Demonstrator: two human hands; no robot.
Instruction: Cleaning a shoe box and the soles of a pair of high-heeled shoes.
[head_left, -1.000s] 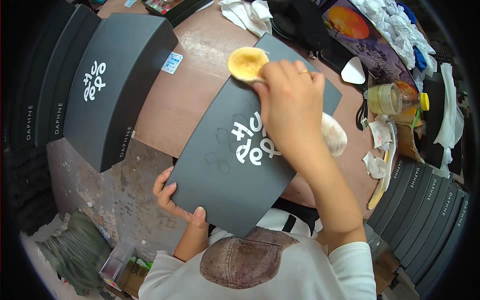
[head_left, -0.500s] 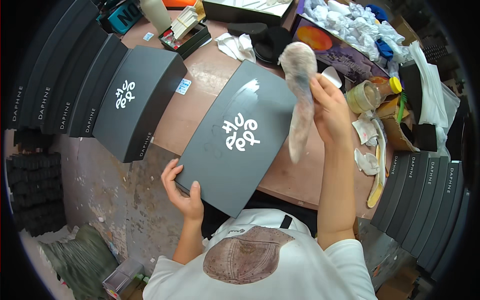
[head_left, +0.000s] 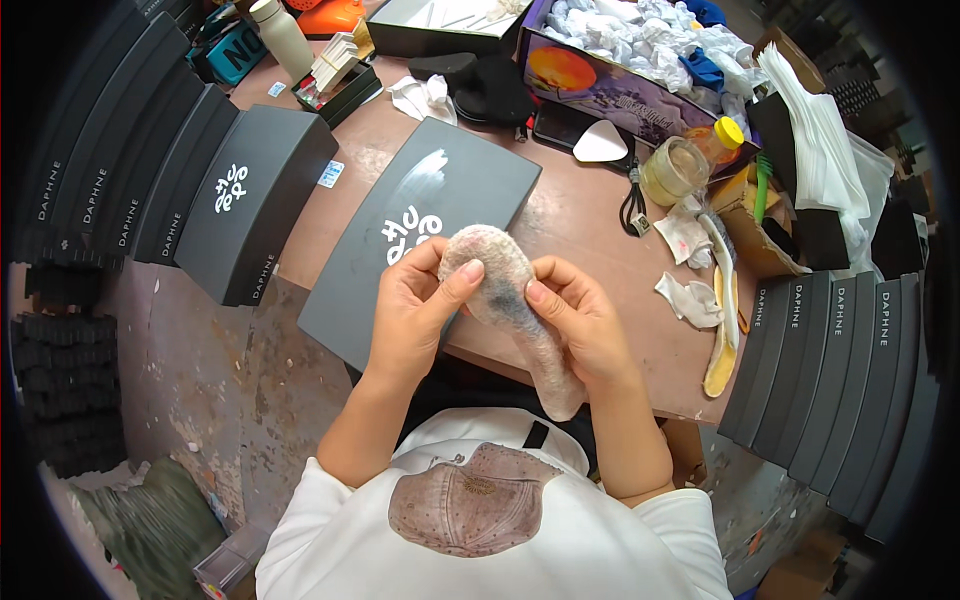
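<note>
Both of my hands grip a fleecy, off-white insole-shaped pad [head_left: 490,260] with dark grey smudges. My left hand [head_left: 405,315] pinches its broad rounded end, thumb on top. My right hand [head_left: 592,325] holds the opposite edge near the middle, and the narrow end hangs down beside that palm. Behind my hands a dark grey shoebox [head_left: 350,265] lies flat on the table, its front corner over the edge. White lettering and a pale streak mark its lid, partly covered by my left hand and the pad.
Grey shoeboxes [head_left: 250,200] stand in a row at left, with more boxes [head_left: 800,330] stacked at right. A jar [head_left: 673,172], crumpled white cloths [head_left: 690,300] and a yellowish insole strip [head_left: 722,340] lie along the table's right side. A patterned box [head_left: 610,95] holds crumpled paper behind.
My left hand has let go of the shoebox and taken hold of the pad. My right hand has brought the pad down and leftward in front of the shoebox. The view has shifted slightly.
</note>
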